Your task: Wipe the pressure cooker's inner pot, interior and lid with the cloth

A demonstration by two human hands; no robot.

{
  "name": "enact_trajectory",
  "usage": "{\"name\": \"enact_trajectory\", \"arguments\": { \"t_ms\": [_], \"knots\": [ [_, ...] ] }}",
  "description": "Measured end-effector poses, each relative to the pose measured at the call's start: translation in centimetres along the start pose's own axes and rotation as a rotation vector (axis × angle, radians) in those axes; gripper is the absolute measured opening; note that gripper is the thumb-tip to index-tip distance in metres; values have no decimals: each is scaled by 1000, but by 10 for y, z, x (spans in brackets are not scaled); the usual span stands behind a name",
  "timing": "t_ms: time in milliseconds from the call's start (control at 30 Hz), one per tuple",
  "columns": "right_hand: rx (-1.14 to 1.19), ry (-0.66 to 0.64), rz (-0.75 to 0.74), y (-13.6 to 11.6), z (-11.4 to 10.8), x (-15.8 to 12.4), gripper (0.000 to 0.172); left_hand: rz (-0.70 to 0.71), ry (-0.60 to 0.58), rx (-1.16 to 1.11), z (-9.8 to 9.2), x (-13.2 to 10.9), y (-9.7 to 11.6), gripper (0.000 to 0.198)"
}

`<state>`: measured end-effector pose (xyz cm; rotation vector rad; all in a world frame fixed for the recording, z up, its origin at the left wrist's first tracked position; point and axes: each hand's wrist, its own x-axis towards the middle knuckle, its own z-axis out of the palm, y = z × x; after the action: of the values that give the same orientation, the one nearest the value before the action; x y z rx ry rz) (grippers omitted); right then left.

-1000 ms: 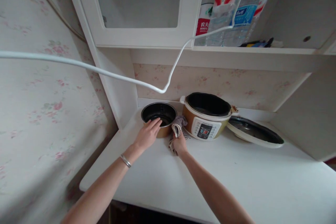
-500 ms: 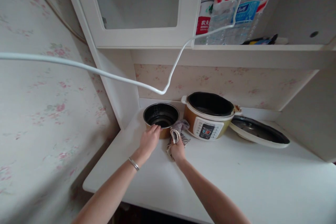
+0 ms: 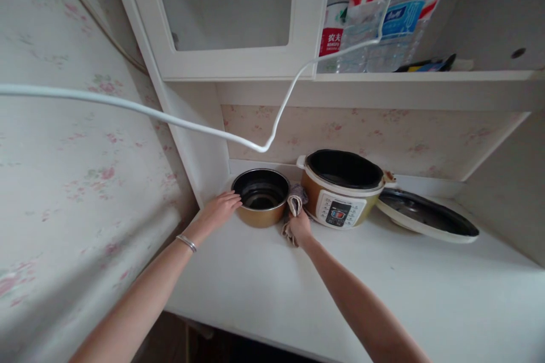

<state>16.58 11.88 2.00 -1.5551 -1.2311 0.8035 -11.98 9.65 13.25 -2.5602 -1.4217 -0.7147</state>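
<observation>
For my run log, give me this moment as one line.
left hand: open, against side of round gold metal inner pot | right hand: gripping grey cloth between pot and gold electric rice cooker | cooker: lidless

A single view comes from a camera worn on the person's head. It stands over the front edge of the white counter (image 3: 383, 295) and faces forward and somewhat down, toward the back left corner where the inner pot (image 3: 260, 197) and rice cooker (image 3: 340, 193) sit. It is close: both forearms run up from the frame's lower edge, with the left hand (image 3: 219, 209) and the right hand (image 3: 300, 227), gripping a cloth (image 3: 295, 204), at mid-frame. The papered wall (image 3: 63, 170) fills the left, and the cabinet door (image 3: 225, 11) and shelf (image 3: 426, 76) cross the top.
</observation>
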Motion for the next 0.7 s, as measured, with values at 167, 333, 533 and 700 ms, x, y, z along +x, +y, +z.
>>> {"name": "enact_trajectory", "arguments": {
  "t_ms": [167, 333, 533, 700],
  "knots": [
    [-3, 18, 32, -5, 11, -21, 45, -132, 43, -76, 10, -4, 19, 25],
    [77, 60, -2, -16, 18, -52, 55, -214, 172, 29, 29, 3, 84, 28],
    [122, 103, -23, -16, 4, -31, 51, -150, 147, -39, 28, 3, 99, 36],
    [96, 67, -19, -8, -8, -6, 51, -20, 15, -11, 9, 7, 25, 34]
  ]
}}
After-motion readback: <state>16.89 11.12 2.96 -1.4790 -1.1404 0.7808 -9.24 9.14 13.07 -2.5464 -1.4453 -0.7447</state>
